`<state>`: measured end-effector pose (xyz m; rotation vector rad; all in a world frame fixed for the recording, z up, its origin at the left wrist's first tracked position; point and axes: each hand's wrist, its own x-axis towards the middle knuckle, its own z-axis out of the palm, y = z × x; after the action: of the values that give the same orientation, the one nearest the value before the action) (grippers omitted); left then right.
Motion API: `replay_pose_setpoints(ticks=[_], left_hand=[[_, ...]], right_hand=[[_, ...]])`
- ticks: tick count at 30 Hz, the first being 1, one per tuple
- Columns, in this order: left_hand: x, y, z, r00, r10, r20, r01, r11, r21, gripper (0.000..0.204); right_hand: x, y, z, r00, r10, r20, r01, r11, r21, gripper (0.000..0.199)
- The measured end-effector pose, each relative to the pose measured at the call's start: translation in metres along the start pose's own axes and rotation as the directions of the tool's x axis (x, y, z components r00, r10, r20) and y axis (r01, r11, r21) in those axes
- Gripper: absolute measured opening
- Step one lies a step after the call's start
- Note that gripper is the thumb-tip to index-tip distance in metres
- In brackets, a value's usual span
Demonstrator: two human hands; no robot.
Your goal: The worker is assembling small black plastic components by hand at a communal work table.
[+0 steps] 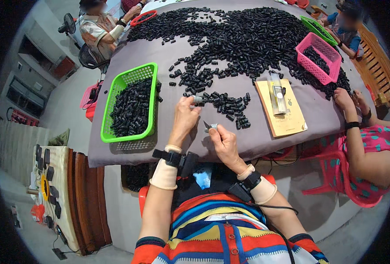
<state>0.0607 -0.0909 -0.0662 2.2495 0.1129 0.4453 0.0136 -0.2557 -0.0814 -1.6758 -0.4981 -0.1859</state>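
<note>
a grey-covered worktop [160, 57] carries a wide heap of small black parts [248, 35]. the left hand [185, 118] pinches one small part [198, 100] at the heap's near edge. the right hand [223, 140] has its grip closed on a small blade [209, 126]. a green basket [131, 103] of parts sits just left.

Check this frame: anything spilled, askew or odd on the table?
Nothing looks damaged. Black parts lie in a loose heap across the table, not contained. The green basket sits slightly skewed near the table's edge. Left hand and right hand each pinch a small piece.
</note>
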Motion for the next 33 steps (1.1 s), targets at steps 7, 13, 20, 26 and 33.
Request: replay_pose_setpoints(ticks=[7, 13, 20, 26, 33], left_hand=[[0.008, 0.000, 0.017, 0.987, 0.159, -0.029, -0.150, 0.966, 0.209, 0.024], [-0.023, 0.001, 0.008, 0.981, 0.181, -0.076, -0.169, 0.975, 0.143, 0.017], [-0.068, 0.022, 0.001, 0.946, -0.292, 0.141, 0.321, 0.774, -0.546, 0.016], [-0.078, 0.016, 0.003, 0.971, -0.161, 0.177, 0.237, 0.753, -0.614, 0.019], [-0.080, 0.014, -0.003, 0.929, -0.228, 0.291, 0.369, 0.597, -0.713, 0.020]], right_hand=[[0.002, -0.004, -0.003, 0.999, 0.043, 0.022, -0.044, 0.997, 0.068, 0.029], [0.004, -0.005, -0.004, 0.998, 0.069, 0.006, -0.069, 0.990, 0.120, 0.029], [0.003, -0.001, -0.005, 0.996, 0.083, 0.027, -0.085, 0.994, 0.071, 0.027], [0.003, -0.011, -0.003, 0.995, 0.077, 0.069, -0.083, 0.992, 0.090, 0.024], [0.003, -0.010, -0.003, 0.996, 0.056, 0.064, -0.062, 0.995, 0.080, 0.020]])
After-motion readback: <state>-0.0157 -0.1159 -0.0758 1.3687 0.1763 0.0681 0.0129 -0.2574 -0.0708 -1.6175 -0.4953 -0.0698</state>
